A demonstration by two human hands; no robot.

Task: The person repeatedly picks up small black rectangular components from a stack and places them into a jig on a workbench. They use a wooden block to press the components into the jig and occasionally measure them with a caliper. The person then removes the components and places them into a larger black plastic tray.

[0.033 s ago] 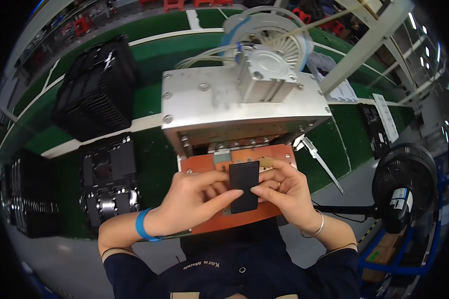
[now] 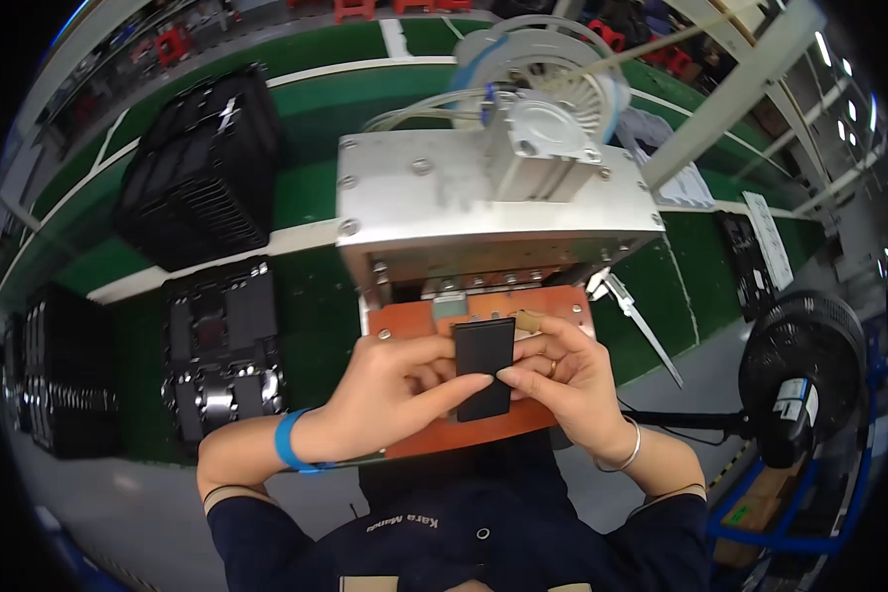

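Upright between both hands is a flat black rectangular piece (image 2: pixel 483 360), its narrow top edge facing the machine. My left hand (image 2: pixel 395 385) is closed on its left side, with the thumb lying across the lower front. From the right, my right hand (image 2: pixel 569 380) pinches the other side between thumb and fingers, and a tan covering wraps one fingertip. The fingers behind the piece are partly hidden. Just beyond the hands lies the orange base plate (image 2: pixel 405 321) of a silver metal press (image 2: pixel 414 197); the piece hides part of that plate.
Tall stacked black trays (image 2: pixel 207 168) stand at the far left, with a lower tray of black parts (image 2: pixel 222 345) nearer. Calipers (image 2: pixel 641 321) lie right of the press on the green tabletop (image 2: pixel 311 335). A black fan (image 2: pixel 799 365) stands at the right. Behind the press is a large reel (image 2: pixel 562 79).
The press and trays appear shifted slightly right in the picture. Both hands keep the same grip on the black piece.
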